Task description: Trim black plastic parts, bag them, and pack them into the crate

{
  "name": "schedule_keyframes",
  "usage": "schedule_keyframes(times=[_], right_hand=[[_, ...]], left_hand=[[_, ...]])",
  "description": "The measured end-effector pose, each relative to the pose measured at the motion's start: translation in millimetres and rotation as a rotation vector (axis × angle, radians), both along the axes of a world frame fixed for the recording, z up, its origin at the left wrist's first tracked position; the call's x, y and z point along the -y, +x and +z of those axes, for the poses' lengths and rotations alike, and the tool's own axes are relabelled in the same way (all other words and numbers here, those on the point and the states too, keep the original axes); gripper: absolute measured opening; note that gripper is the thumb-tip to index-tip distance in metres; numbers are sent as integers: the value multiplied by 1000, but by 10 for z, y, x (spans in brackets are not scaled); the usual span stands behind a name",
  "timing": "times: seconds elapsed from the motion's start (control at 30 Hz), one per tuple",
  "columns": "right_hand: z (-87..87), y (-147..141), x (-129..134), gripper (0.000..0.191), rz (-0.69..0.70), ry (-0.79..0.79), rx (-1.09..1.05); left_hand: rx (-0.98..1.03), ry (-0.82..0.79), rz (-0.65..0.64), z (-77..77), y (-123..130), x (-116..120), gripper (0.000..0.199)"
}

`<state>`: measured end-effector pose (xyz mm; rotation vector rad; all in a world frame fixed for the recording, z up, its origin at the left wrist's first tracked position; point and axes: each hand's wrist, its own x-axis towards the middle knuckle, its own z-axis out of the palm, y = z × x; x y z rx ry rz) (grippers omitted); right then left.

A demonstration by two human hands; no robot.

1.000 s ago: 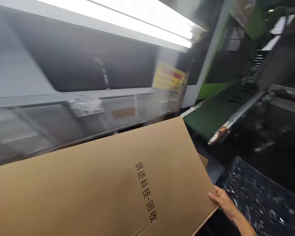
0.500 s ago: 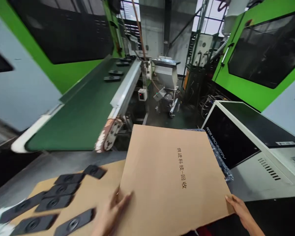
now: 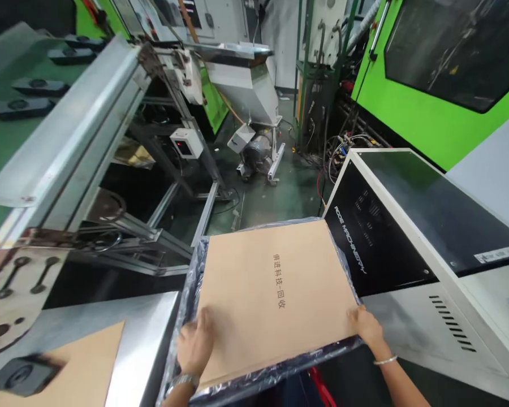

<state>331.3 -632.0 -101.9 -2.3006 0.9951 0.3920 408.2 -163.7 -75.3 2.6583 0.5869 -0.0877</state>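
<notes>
A square cardboard sheet (image 3: pixel 254 294) with printed characters lies flat within the plastic-lined rim of a container (image 3: pixel 182 322). My left hand (image 3: pixel 197 342) grips the sheet's left edge, thumb on top. At the right edge, my right hand (image 3: pixel 367 325) holds the sheet near its lower corner, fingers bent around it. Dark plastic lining shows around all sides of the cardboard. A black part (image 3: pixel 23 373) rests on another cardboard sheet (image 3: pixel 89 362) at the lower left.
A conveyor (image 3: pixel 68 124) carrying several black parts stands at the left. Its metal frame (image 3: pixel 152 226) reaches near the container. A white and black machine cabinet (image 3: pixel 390 226) is close on the right. A wheeled hopper (image 3: pixel 246 90) stands ahead.
The view has turned right and downward. The cardboard sheet has been lowered onto the lined container, and both hands have moved with it. More of the plastic lining now shows.
</notes>
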Motion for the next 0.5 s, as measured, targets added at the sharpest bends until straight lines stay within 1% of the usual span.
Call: schedule_keyframes(times=[0.03,0.1,0.17,0.2,0.23,0.3,0.37,0.43,0.5], right_hand=[[-13,-4,-21,29,-4,-3,-8],[-31,-56,-44,33,-43,-2,5],[-51,-164,-35,43,-129,6,46],[-68,-236,-26,47,-190,12,69],[-91,-315,-23,49,-258,24,88],[-166,-473,-67,47,-405,81,106],[-284,-587,-208,40,-529,201,110],[-433,-626,-444,34,-601,371,128],[-581,-600,-736,31,-650,571,180]], left_hand=[[-3,35,-24,-31,-1,35,49],[-17,112,-166,-95,-21,102,47],[-38,181,-332,-149,-46,166,47],[-49,205,-391,-169,-54,196,48],[-55,211,-417,-182,-55,222,51],[-36,134,-380,-192,-39,252,54],[8,27,-289,-187,-22,229,50],[40,-31,-143,-176,-55,134,46],[59,-30,45,-163,-188,-16,48]])
